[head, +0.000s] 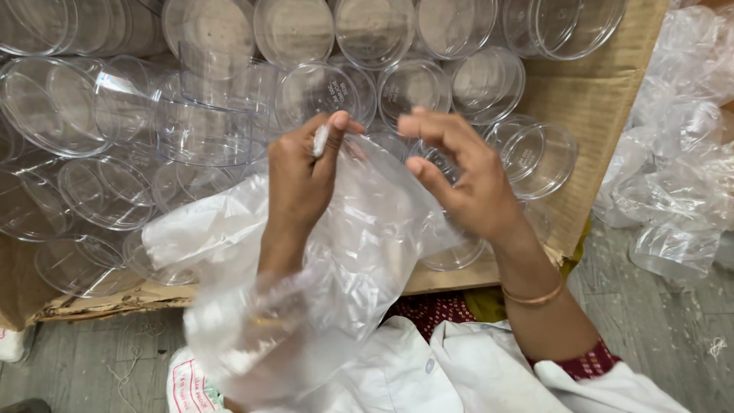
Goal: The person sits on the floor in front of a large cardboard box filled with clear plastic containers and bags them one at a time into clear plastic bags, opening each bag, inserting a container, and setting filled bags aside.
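- The left hand (300, 180) is up in the middle of the head view. Its thumb and first finger are pinched shut on the top edge of a clear plastic bag (336, 260).
- The bag hangs down from that pinch. It is thin and crinkly, and it falls over the left wrist and arm, so the arm shows through it.
- The right hand (466, 180) is just beside the left hand, a little apart from it. Its fingers are bent and spread, and they hold nothing. The finger tips are close to the bag's right edge, but one cannot tell if they touch it.
- A thin gold bangle (533, 297) sits on the right wrist. A dark red sleeve end shows below it.
- Behind both hands is a flat sheet of brown cardboard (589, 99). Many clear round cups (317, 92) lie on it in a big pile.
- Most cups lie on their sides with their round mouths facing up at the camera. Some sit one inside another in short stacks. All the cups look bare inside.
- One cup (535, 157) lies just to the right of the right hand, near the cardboard's edge.
- The bag is in front of the cups and hides a few of them.
- On the far right, off the cardboard, lies a heap of more crumpled clear bags (673, 176) on a grey floor (673, 321).
- At the bottom, white cloth (459, 375) covers the person's lap, under the hanging bag.
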Action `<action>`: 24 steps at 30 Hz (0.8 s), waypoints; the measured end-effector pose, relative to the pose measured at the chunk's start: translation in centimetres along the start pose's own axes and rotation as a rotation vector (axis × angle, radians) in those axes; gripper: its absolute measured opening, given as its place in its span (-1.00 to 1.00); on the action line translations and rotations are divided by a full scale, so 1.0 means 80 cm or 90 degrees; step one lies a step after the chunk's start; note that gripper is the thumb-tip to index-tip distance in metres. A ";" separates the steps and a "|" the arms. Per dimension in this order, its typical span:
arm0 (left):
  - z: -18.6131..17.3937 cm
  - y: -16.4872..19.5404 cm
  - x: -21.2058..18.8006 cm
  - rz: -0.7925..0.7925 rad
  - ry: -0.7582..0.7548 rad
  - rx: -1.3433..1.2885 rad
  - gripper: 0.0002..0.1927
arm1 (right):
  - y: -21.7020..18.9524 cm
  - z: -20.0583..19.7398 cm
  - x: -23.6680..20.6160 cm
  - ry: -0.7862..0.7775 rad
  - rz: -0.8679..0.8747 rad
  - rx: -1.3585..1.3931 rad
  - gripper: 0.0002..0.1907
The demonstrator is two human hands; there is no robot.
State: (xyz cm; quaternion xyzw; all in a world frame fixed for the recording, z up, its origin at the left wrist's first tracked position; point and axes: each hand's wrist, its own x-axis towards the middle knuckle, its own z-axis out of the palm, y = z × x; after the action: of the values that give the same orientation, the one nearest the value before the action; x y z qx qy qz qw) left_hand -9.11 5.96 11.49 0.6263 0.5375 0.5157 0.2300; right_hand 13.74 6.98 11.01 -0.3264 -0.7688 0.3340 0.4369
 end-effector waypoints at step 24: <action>-0.020 -0.029 -0.015 -0.097 -0.102 -0.358 -0.75 | 0.018 0.064 0.016 0.012 0.181 0.076 -0.84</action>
State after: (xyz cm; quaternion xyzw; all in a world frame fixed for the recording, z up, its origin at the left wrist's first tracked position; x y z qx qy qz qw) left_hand -11.40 5.21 9.60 0.5345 0.3989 0.5748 0.4741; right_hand 8.97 7.63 8.42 -0.4085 -0.6895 0.4346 0.4109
